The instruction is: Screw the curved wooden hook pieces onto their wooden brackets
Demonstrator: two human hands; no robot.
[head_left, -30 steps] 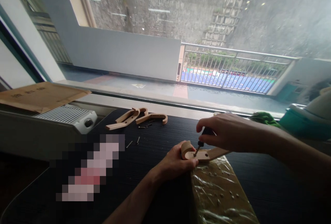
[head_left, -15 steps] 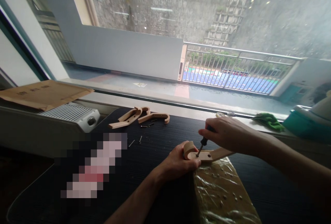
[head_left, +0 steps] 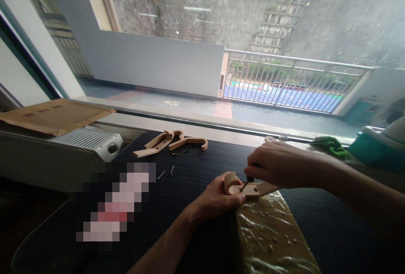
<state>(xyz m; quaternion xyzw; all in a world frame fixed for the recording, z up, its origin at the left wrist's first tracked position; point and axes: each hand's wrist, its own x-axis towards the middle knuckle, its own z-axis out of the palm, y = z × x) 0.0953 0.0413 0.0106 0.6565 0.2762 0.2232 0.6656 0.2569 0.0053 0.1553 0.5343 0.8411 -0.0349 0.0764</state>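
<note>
My left hand (head_left: 223, 192) grips the curled end of a pale wooden hook (head_left: 251, 190), its thumb along the near side. The hook lies on a block wrapped in clear film and brown tape (head_left: 272, 227), whose top shows several small holes. Wrapped round the handle of a screwdriver (head_left: 244, 185) is my right hand (head_left: 268, 164). The screwdriver leans, its tip down at a hole near the curl of the hook. Whether a screw sits under the tip is too small to tell.
More wooden hooks (head_left: 190, 142) lie at the back of the black table (head_left: 139, 223), with several loose screws (head_left: 161, 175) near them. A cardboard piece (head_left: 57, 115) rests on a white heater at left. A green cloth (head_left: 329, 147) lies on the sill at right.
My right hand has turned over and lowered round the screwdriver, covering more of its handle. The screwdriver tip stays at the same hole. My left hand and the hook have hardly moved.
</note>
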